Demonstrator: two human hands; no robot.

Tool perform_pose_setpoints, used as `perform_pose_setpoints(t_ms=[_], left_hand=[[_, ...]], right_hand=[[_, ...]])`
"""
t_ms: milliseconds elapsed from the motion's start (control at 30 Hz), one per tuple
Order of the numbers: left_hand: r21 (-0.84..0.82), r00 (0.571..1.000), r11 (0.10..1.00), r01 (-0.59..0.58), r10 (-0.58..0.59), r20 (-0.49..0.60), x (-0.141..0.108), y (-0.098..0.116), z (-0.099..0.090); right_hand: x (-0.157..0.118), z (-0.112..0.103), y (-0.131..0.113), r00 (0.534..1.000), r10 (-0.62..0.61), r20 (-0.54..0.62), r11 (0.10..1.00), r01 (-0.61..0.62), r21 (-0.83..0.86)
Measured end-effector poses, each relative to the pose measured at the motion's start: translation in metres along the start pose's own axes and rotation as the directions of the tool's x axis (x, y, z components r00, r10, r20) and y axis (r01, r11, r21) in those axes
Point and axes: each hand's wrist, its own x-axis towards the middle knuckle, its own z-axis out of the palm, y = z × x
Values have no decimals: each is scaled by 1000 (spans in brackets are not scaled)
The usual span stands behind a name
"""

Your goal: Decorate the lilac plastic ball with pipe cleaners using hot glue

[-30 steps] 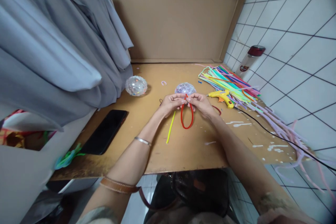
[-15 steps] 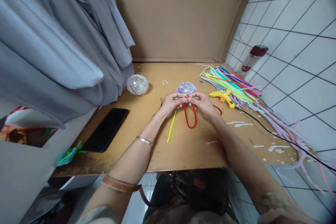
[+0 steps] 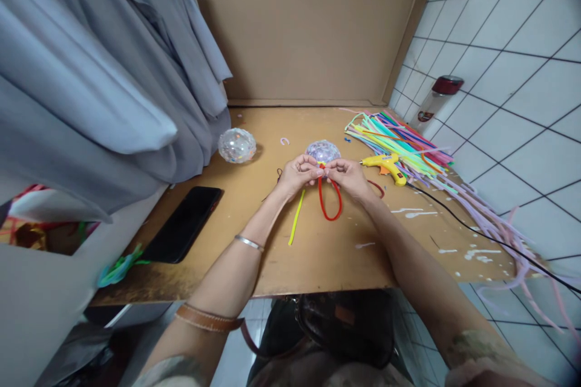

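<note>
My left hand (image 3: 299, 175) and my right hand (image 3: 348, 176) meet over the middle of the table, fingertips pinched close together. Between them they grip a red pipe cleaner (image 3: 321, 199), whose bent loop hangs down below my fingers. A bit of yellow shows at the fingertips, and a yellow pipe cleaner (image 3: 296, 217) slants down from beneath my left hand; whether the two join is hidden. Just behind my fingers sits a translucent, faceted round bowl (image 3: 323, 150), partly covered. The red end (image 3: 377, 188) lying right of my right hand seems part of the same red strand.
A yellow glue gun (image 3: 385, 166) with a black cord lies right of my hands, before a pile of coloured pipe cleaners (image 3: 399, 142). A clear bowl (image 3: 237, 146) and a black phone (image 3: 184, 224) are at left. A bottle (image 3: 433, 103) stands by the tiles. Grey cloth hangs left.
Both hands stay almost in place. The red loop has shifted very slightly to the right, and a little more red shows at my fingertips.
</note>
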Motion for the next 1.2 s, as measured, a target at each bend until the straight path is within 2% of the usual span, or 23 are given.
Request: perform_pose_setpoints(t_ms=[267,567,733,833,967,1067,1133,1200], left_hand=[[27,999,1000,-2,3,-36,0,0,1],[3,999,1000,-3,3,-54,-1,-1,2],[21,998,999,-30,31,-52,-4,-1,4],[73,997,995,-67,71,-43,-5,-2,6],[161,991,979,-124,131,-34,-5,-4,5],[246,983,954,-169,182,-32,-5,-4,4],[293,976,936,-195,214,-35,-5,-4,4],[315,967,923,-222,250,-51,-6,-3,4]], right_hand=[[-2,1,-3,997,-58,45,998,58,-12],[-4,1,-6,994,-96,43,995,98,-34],[-4,0,-3,985,-156,74,979,164,-121],[-6,-1,-1,976,-207,68,937,217,-272],[-10,0,0,951,-297,87,808,299,-507],[-11,1,1,936,-338,100,741,330,-585],[-11,2,2,945,-317,75,773,304,-557],[-10,3,2,961,-270,55,842,263,-472]])
